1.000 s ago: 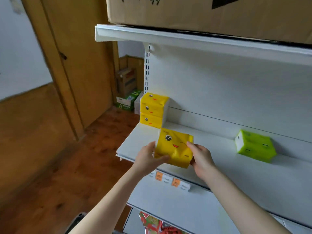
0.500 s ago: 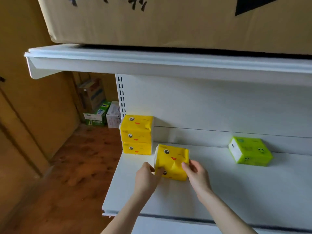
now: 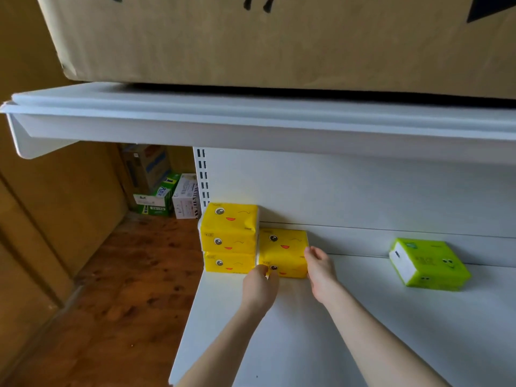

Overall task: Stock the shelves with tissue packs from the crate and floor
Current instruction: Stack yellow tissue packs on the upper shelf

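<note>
1. Moving in from the front edge, where it was a second ago, the yellow tissue pack [image 3: 282,251] is now sitting deep on the white shelf [image 3: 363,317]. It is close to the back panel and touching the right side of the stacked yellow packs [image 3: 229,237].
2. The left hand [image 3: 259,286] is holding the pack's lower front corner with curled fingers.
3. The right hand [image 3: 321,270] is gripping the pack's right end, with its fingers wrapping onto the side.
4. The stack is standing two packs high at the shelf's left end, making three yellow packs in all.
5. One green tissue pack [image 3: 427,263] is lying well apart to the right on the same shelf, turned at an angle.
6. Overhead, an upper shelf [image 3: 251,118] is carrying one large cardboard box [image 3: 279,37]; whatever it contains is not showing.
7. Beyond the shelving, three closed cartons are sitting together on the wooden floor [image 3: 125,289]: a green carton [image 3: 155,201], a white carton [image 3: 185,196] and a brown carton [image 3: 146,166] behind them.
</note>
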Motion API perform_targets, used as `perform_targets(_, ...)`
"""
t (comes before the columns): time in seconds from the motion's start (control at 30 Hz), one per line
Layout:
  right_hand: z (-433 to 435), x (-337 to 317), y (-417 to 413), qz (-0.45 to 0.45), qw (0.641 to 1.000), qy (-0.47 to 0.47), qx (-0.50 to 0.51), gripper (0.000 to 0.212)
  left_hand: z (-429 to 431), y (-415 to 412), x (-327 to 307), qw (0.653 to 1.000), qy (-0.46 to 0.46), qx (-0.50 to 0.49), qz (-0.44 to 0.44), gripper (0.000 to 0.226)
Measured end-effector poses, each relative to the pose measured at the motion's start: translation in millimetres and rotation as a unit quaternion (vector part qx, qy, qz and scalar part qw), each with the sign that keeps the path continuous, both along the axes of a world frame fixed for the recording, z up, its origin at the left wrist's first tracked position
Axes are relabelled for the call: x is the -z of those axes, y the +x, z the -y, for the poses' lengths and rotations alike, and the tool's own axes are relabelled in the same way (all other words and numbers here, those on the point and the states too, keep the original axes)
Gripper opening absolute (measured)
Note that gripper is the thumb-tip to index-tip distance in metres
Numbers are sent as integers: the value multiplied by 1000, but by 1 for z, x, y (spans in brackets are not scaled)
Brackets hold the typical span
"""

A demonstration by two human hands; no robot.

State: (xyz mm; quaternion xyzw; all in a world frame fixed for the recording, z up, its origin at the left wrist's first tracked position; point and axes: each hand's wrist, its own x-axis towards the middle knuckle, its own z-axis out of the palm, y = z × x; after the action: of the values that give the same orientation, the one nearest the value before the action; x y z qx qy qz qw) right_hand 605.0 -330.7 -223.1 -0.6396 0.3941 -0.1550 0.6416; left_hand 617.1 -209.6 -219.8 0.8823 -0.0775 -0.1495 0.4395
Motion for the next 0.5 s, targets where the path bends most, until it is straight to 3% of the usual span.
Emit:
perform_targets(0.33, -2, -6, -14, -19, 999, -30, 8, 36, -3, -8, 1, 1000, -6, -22, 2, 36)
perform_targets(0.5, -12, -14, -46, -4, 997, -81, -14, 27, -10, -44, -11, 994, -70, -78, 29, 37)
